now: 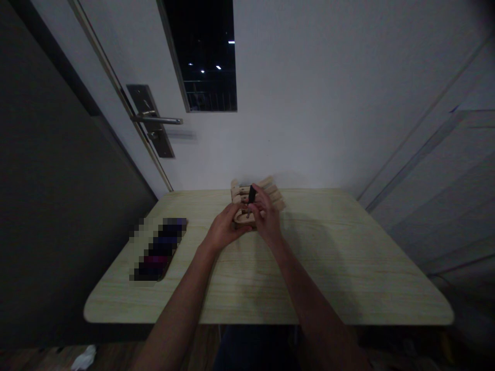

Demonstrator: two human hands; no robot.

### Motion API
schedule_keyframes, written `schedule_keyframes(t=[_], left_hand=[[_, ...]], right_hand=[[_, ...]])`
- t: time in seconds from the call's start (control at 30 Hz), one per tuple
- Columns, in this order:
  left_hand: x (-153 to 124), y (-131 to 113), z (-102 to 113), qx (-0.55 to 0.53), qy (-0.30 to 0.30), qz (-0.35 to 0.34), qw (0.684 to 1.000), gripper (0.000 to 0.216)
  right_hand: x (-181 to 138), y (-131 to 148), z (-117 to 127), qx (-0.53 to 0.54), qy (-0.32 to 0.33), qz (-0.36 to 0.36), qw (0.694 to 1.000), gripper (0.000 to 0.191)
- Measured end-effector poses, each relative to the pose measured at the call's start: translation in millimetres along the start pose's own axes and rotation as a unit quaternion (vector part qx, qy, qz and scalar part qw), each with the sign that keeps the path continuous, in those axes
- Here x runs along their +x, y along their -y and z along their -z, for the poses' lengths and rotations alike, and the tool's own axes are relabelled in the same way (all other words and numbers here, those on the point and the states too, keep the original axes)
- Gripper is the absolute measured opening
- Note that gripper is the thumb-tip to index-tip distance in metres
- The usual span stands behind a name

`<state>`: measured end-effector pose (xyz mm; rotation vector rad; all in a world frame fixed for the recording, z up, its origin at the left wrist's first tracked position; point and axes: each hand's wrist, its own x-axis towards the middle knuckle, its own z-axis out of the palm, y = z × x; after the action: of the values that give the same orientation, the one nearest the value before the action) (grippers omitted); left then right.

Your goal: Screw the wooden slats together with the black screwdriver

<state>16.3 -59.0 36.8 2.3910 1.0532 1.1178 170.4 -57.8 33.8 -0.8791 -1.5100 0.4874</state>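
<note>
Near the table's far edge lies a pale wooden model (244,218), with several slat-like wooden pieces (275,195) reaching back and to the right. It resembles a jointed wooden hand, and dark spots show on its parts. My left hand (225,228) is closed on the model's left and front side, with its thumb along the near edge. In the fingers of my right hand (267,219) is a small black-handled tool (252,194), held upright over the model. It looks like a screwdriver, its tip pointing down at the wood. My fingers hide part of the model.
A phone-like device (160,250), blurred by pixels, lies at the left of the light wooden table (348,268). Behind the table stands a white door (301,103) with a metal handle (160,120) and a dark window (204,56). A grey panel rises at left.
</note>
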Motion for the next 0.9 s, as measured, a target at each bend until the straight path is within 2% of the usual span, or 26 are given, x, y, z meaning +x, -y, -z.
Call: schedule_keyframes(t=[0.2,0.3,0.6,0.77,0.9], left_hand=[[0.1,1.0,-0.9,0.005,-0.002,0.003,1.000,0.055],[0.3,1.5,-1.1,0.005,-0.003,0.005,1.000,0.055],[0.4,-0.3,-0.3,-0.007,-0.005,-0.004,1.000,0.052],[-0.1,0.8,-1.6,-0.006,-0.001,0.002,1.000,0.050],[-0.3,1.1,-2.1,0.003,-0.006,0.000,1.000,0.051]], right_hand=[[0.3,3.8,-1.0,-0.064,-0.046,-0.002,0.997,0.046],[-0.2,5.4,-0.7,-0.085,-0.045,0.013,0.995,0.049],[-2.5,2.8,-0.8,-0.023,0.019,0.029,0.999,0.047],[-3.0,-0.5,-3.2,0.020,0.009,-0.004,1.000,0.049],[-3.0,-1.0,-4.9,0.009,0.001,-0.008,1.000,0.047]])
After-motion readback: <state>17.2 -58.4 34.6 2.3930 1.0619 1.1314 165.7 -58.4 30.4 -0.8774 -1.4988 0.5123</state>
